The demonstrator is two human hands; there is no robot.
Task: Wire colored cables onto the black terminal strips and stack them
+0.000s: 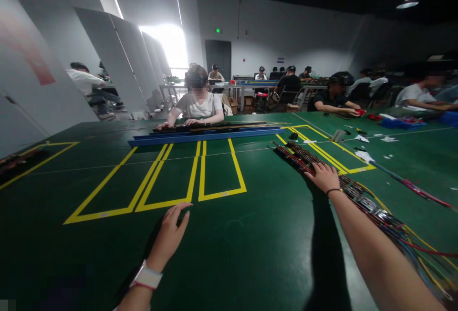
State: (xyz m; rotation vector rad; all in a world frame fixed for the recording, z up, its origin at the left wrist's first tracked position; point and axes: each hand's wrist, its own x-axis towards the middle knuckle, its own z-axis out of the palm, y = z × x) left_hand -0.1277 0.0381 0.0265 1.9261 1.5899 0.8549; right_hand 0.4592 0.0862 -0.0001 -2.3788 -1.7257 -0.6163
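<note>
My left hand point(173, 227) hovers over or rests on the green table point(229, 258), its fingers stretched out with nothing in them. Its fingertips are close to the front edge of a yellow tape rectangle point(162, 203). On the right, my right hand point(325, 177) lies with fingers apart on top of a long bundle of cables point(361, 199), touching it from above. The bundle runs from the table's middle toward the near right corner. Its near end fans out into loose yellow, red, blue and green wires point(418, 249). What lies under my right palm is hidden.
Blue trunking point(203, 136) and dark strips lie across the table before a seated person point(198, 103). More yellow tape marks point(361, 170) lie at right, with white scraps point(364, 156) and a blue-red cable point(411, 187). Another dark bundle point(21, 163) sits far left.
</note>
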